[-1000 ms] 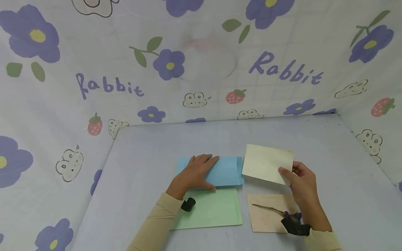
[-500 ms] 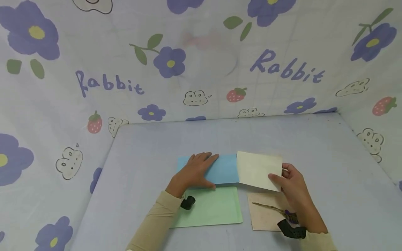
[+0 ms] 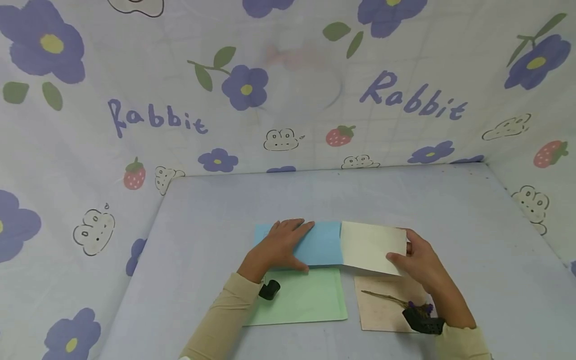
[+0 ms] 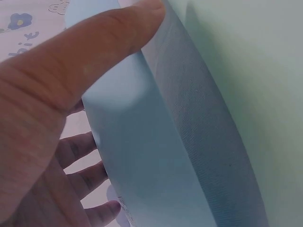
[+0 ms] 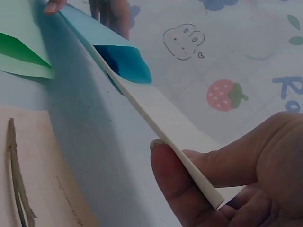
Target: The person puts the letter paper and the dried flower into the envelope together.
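Note:
A light blue paper envelope (image 3: 320, 245) lies crosswise in the middle of the table. My left hand (image 3: 281, 245) spans it, thumb on the near edge and fingers at the far edge, as the left wrist view (image 4: 40, 132) shows. At the envelope's right end its mouth gapes. A stiff cream card (image 3: 371, 246) meets that mouth, its left end at the opening in the right wrist view. My right hand (image 3: 420, 260) pinches the card's right end between thumb and fingers, and the card bends slightly there.
Nearer me lies a pale green envelope (image 3: 308, 300). To its right is a pinkish-beige card (image 3: 375, 317) bearing a dried flower stem (image 3: 384, 297) with purple blooms, partly covered by a black wrist strap (image 3: 423, 321). Printed cloth (image 3: 288, 100) walls the table's back and sides.
The cream card has moved left and down, from apart from the blue envelope to its open end, carried by my right hand. My left hand has stayed on the envelope.

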The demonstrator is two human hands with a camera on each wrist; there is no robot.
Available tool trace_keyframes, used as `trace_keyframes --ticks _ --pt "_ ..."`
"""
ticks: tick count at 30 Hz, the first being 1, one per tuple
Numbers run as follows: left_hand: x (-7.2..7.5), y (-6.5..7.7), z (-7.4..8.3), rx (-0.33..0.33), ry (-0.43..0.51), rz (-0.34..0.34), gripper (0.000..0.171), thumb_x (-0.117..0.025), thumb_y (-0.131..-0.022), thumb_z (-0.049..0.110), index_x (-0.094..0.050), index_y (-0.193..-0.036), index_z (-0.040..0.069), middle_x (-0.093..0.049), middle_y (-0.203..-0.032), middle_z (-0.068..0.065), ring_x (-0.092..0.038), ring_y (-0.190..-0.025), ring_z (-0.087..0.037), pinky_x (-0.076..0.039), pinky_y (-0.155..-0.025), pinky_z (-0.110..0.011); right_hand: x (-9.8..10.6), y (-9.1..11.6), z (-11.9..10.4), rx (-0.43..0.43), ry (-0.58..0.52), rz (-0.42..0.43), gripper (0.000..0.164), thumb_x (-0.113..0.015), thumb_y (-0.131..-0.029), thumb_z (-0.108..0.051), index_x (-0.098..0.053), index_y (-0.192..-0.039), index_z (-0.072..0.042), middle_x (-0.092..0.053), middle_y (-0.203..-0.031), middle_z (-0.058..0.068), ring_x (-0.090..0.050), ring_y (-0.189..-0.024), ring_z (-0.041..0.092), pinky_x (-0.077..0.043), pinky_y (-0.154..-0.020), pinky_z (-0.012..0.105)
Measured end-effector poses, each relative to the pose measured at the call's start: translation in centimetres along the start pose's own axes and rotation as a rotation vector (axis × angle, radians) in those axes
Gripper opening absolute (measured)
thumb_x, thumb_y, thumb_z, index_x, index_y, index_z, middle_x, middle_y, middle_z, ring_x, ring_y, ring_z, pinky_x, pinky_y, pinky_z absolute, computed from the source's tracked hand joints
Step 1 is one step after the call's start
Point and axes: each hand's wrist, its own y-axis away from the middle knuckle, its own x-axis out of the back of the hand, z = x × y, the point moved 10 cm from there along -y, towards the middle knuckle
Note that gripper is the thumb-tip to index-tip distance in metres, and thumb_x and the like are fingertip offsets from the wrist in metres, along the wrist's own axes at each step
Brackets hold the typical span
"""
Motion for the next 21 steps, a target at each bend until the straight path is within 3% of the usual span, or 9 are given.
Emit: trace_keyframes --ticks 7,21 --pt "0.0 -0.1 0.1 -0.001 -0.026 -0.009 0.114 -0.092 -0.068 0.049 -0.032 -0.158 0.014 -0.038 -0.155 -0.014 -0.033 -0.143 -0.031 -0.024 -0.114 -0.057 -0.6 -0.2 -0.6 0.042 0.021 -0.078 0.059 -0.059 -0.099 -0.002 -0.027 -0.147 0.01 -0.045 -0.135 0.037 -0.054 -0.116 0.048 -0.051 -0.084 0.048" --pt "0.1 0.1 0.5 -0.018 -0.067 -0.018 0.114 -0.092 -0.067 0.051 -0.034 -0.157 0.014 -0.038 -0.154 -0.013 -0.034 -0.141 -0.031 -0.026 -0.114 -0.053 -1.7 -0.9 -0.5 0.038 -0.068 -0.127 0.058 -0.055 -0.101 -0.001 -0.025 -0.149 0.008 -0.046 -0.137 0.034 -0.053 -0.119 0.044 -0.051 -0.086 0.039"
